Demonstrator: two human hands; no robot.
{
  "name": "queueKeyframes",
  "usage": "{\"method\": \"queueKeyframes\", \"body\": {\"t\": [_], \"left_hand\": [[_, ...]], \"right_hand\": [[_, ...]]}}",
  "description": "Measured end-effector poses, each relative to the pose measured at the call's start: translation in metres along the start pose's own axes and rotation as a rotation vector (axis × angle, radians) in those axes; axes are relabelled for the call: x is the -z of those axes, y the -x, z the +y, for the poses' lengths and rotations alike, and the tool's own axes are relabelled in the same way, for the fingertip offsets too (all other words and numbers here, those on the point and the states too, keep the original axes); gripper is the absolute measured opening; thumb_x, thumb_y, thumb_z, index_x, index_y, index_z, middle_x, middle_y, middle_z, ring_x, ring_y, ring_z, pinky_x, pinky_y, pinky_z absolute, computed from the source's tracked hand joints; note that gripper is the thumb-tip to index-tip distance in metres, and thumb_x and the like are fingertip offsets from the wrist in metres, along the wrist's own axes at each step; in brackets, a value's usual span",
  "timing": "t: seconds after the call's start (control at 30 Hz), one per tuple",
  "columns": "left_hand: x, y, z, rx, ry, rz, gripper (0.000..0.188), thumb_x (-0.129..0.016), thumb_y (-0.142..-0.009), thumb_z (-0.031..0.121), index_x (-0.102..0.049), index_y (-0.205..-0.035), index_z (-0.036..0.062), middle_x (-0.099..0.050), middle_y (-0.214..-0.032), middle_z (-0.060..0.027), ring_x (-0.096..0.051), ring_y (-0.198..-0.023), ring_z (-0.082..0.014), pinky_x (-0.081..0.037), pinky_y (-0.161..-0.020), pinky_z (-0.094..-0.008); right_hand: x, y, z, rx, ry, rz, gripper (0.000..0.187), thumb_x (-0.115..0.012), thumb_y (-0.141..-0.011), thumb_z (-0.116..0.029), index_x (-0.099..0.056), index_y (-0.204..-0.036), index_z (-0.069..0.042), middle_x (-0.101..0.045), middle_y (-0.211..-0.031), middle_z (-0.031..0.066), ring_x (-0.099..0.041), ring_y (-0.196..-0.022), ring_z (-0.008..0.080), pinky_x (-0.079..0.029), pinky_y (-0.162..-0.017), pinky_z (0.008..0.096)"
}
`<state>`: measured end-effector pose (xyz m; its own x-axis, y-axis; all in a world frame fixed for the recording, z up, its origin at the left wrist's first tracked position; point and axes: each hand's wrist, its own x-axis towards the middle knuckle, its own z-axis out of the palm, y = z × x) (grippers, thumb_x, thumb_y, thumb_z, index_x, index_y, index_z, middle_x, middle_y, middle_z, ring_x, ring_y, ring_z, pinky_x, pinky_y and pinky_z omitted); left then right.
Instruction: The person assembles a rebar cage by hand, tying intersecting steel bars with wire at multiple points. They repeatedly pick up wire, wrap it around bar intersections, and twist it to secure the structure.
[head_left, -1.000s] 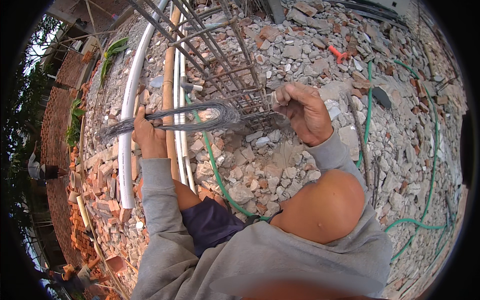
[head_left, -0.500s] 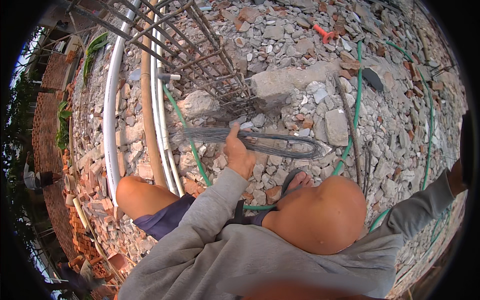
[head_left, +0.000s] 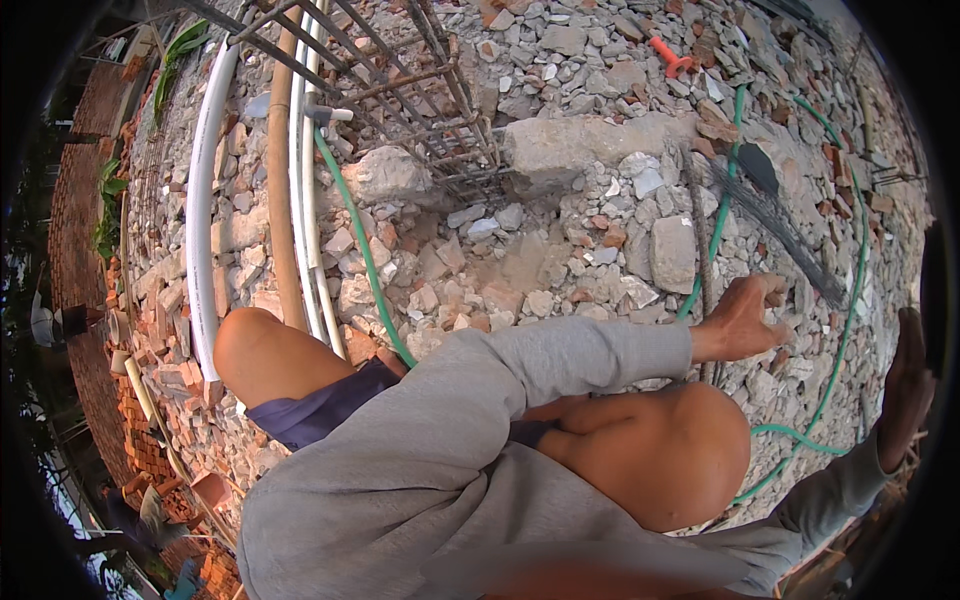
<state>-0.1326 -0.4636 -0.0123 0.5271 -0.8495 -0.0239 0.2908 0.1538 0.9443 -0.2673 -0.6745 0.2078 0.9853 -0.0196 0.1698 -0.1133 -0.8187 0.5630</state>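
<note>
My left hand [head_left: 745, 318] reaches across my body to the right, over my right knee. Its fingers are apart and nothing shows between them. Beyond its fingertips is a bundle of thin grey tie wire [head_left: 778, 232], apart from the hand, slanting over the rubble beside the green hose [head_left: 722, 212]. Whether the bundle touches the rubble I cannot tell. At the far right rim my right hand [head_left: 905, 390] is raised, dim and partly cut by the dark edge. Its fingers look stretched upward, with nothing visible in them.
A rusty rebar cage [head_left: 430, 95] rises ahead, beside a concrete block [head_left: 600, 145]. White pipes [head_left: 205, 220] and a brown pole [head_left: 283, 190] run along the left. An orange-red tool handle [head_left: 670, 58] lies far off. Broken brick and concrete surround my feet.
My left hand has swung from the middle to the right and let go of the wire bundle, which is now at the right. My right hand has come further into view.
</note>
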Motion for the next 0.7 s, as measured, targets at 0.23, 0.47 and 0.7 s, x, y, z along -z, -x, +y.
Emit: {"method": "queueKeyframes", "body": {"t": [0.23, 0.47, 0.7], "left_hand": [[0.095, 0.003, 0.166, -1.004, -0.494, -0.059, 0.074, -0.086, -0.071, 0.027, -0.063, -0.133, -0.0066, -0.072, -0.107, -0.0234, -0.071, -0.104, -0.0354, -0.058, -0.093, -0.0428], [0.2, 0.099, 0.295, -0.44, -0.6, -0.185, 0.035, -0.075, -0.097, 0.035, -0.079, -0.099, 0.0, -0.068, -0.071, -0.0042, -0.057, -0.063, -0.013, -0.046, -0.06, -0.0281], [0.359, 0.259, 0.269, 0.29, -1.155, 0.235, 0.041, -0.074, -0.099, 0.04, -0.079, -0.081, 0.0034, -0.064, -0.066, 0.0009, -0.052, -0.061, -0.0109, -0.043, -0.061, -0.0313]], "right_hand": [[0.055, -0.118, -0.122, 0.325, -0.84, 0.282, 0.013, -0.07, -0.094, 0.002, -0.073, -0.106, 0.006, -0.075, -0.1, 0.0201, -0.071, -0.089, 0.0348, -0.054, -0.078, 0.0386], [0.098, -0.198, -0.162, 0.524, -0.948, 0.502, 0.023, -0.067, -0.1, -0.005, -0.073, -0.12, 0.004, -0.076, -0.113, 0.0185, -0.074, -0.094, 0.0276, -0.056, -0.085, 0.0339], [0.044, -0.199, -0.23, 0.449, -1.069, 0.116, 0.015, -0.072, -0.094, -0.005, -0.076, -0.105, 0.004, -0.077, -0.094, 0.0162, -0.068, -0.074, 0.0309, -0.052, -0.071, 0.0403]]}}
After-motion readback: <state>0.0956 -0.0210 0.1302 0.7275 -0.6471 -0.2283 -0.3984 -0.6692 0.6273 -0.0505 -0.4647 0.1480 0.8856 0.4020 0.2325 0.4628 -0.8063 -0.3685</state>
